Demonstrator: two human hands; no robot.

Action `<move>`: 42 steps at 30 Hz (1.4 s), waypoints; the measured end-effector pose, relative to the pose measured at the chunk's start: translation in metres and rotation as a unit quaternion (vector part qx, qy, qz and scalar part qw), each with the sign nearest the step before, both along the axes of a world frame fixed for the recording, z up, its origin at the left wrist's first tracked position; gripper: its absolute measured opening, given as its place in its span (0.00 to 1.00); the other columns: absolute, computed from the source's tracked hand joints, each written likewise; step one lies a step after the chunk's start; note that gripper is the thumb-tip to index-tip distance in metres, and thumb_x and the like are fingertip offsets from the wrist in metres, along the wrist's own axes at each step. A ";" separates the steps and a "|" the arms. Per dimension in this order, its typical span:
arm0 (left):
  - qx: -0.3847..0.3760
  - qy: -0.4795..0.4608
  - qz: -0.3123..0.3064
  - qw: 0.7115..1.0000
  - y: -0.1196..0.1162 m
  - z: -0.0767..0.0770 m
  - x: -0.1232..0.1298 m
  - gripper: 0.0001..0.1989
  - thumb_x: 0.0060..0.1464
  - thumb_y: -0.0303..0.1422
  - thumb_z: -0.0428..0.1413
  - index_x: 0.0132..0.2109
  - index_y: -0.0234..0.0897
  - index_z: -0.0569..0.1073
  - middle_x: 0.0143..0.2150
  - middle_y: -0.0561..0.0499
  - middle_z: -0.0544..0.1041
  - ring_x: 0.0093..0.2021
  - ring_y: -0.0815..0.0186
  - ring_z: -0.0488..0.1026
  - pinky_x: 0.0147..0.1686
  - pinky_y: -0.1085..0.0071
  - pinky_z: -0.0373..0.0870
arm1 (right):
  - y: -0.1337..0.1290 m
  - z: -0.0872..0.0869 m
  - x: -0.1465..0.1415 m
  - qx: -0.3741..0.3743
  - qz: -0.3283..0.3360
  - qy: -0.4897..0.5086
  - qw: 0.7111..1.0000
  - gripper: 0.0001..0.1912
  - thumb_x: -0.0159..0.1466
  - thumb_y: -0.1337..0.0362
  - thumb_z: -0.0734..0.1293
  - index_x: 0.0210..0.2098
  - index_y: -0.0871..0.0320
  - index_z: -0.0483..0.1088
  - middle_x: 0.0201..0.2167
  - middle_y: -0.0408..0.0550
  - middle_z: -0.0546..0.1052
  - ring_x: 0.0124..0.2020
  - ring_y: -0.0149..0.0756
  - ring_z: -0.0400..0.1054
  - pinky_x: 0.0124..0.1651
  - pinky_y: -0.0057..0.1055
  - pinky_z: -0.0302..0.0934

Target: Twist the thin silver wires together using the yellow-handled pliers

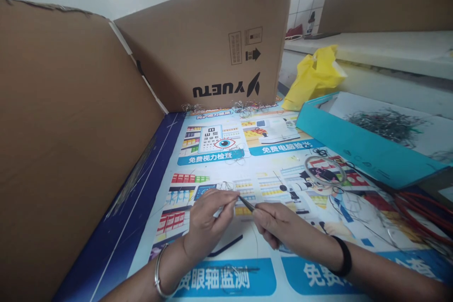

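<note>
My right hand (271, 221) is closed round a pair of dark, slim tweezers (247, 204), whose tip points up and left. The tip meets the pinched fingertips of my left hand (211, 212), which wears a silver bangle at the wrist. Thumb and forefinger of that hand are pressed together; what lies between them is too small to make out, though a thin wire seems to run nearby. Beyond the left hand lies a small tangle of fine wire (226, 186) on the printed sheet. Below the hands rests a bundle of thin dark wire pieces (237, 269).
A blue box (364, 146) at the right holds a heap of cut wires (387, 125). Near it are a wire coil (324, 171) and red handles or cords (421, 212). Cardboard panels (208, 42) wall the left and back. A yellow bag (313, 75) stands behind.
</note>
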State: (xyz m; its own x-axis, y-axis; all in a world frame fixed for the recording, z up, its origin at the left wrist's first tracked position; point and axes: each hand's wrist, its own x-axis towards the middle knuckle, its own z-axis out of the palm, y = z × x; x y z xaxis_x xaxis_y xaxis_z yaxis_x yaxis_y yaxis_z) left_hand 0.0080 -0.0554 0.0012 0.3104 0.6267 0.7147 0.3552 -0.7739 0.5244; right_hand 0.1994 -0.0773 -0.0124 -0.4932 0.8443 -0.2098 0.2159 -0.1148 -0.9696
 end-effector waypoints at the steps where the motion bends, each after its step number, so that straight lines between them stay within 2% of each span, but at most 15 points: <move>1: 0.001 0.000 0.002 1.000 0.000 0.000 0.000 0.13 0.50 0.20 0.53 0.42 0.38 0.73 0.36 0.48 0.79 0.36 0.65 0.76 0.36 0.67 0.75 | 0.000 0.000 0.000 0.001 0.001 0.001 1.000 0.24 0.61 0.43 0.53 0.24 0.57 0.58 0.14 0.38 0.62 0.15 0.25 0.56 0.20 0.23 0.50; 9: 0.012 0.008 0.000 1.000 0.001 0.000 0.000 0.14 0.50 0.19 0.53 0.42 0.38 0.73 0.37 0.48 0.79 0.37 0.65 0.76 0.36 0.66 0.75 | -0.001 0.000 0.001 0.003 0.002 0.006 1.000 0.24 0.62 0.44 0.53 0.24 0.58 0.58 0.14 0.38 0.62 0.15 0.25 0.56 0.20 0.23 0.50; 17: 0.053 0.032 -0.008 0.998 0.002 0.002 -0.001 0.14 0.50 0.19 0.54 0.43 0.37 0.72 0.37 0.48 0.79 0.37 0.65 0.76 0.37 0.66 0.74 | -0.001 0.001 0.001 0.006 0.004 0.000 1.000 0.24 0.62 0.43 0.53 0.25 0.58 0.59 0.14 0.38 0.63 0.15 0.25 0.56 0.20 0.23 0.50; 36: 0.066 0.037 -0.017 0.997 0.002 0.001 -0.001 0.16 0.48 0.18 0.54 0.44 0.39 0.71 0.38 0.48 0.79 0.37 0.64 0.76 0.38 0.65 0.73 | 0.000 0.004 0.000 0.000 0.002 -0.010 1.000 0.24 0.61 0.43 0.53 0.24 0.57 0.58 0.15 0.38 0.62 0.15 0.25 0.56 0.20 0.24 0.50; 42: 0.063 0.046 -0.012 0.997 0.002 0.000 -0.002 0.14 0.50 0.19 0.53 0.43 0.38 0.71 0.37 0.47 0.79 0.37 0.64 0.76 0.38 0.65 0.73 | -0.002 0.003 0.000 -0.002 0.003 -0.008 1.000 0.25 0.61 0.42 0.53 0.24 0.58 0.58 0.15 0.38 0.62 0.16 0.25 0.57 0.21 0.24 0.50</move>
